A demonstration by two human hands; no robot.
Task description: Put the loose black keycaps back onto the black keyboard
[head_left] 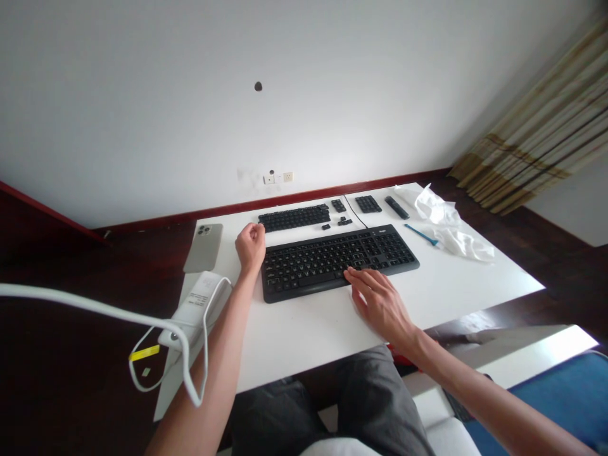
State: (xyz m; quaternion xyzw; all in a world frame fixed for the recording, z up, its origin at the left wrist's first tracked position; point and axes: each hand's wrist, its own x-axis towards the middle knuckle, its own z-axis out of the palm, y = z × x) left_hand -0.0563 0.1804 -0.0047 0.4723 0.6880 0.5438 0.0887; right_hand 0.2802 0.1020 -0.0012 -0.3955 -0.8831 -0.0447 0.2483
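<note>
A black keyboard (327,278) lies on the white table (294,329). My left hand (251,246) is closed just off its upper left corner, beside the rows of loose black keycaps (294,218); what its fingers hold, if anything, is hidden. My right hand (375,294) lies over the keyboard's front edge, fingers stretched out, fingertips by the bottom row right of the space bar. Several small keycaps (344,221) sit behind the keyboard. Farther right are a block of keycaps (368,204) and a smaller group of them (339,206).
On the left are a phone (204,248) and a white power strip (197,307) with its cable hanging in front. At the right lie a dark remote-like object (396,208), a blue tool (421,235) and clear plastic wrapping (444,218). The wall borders the table's far edge.
</note>
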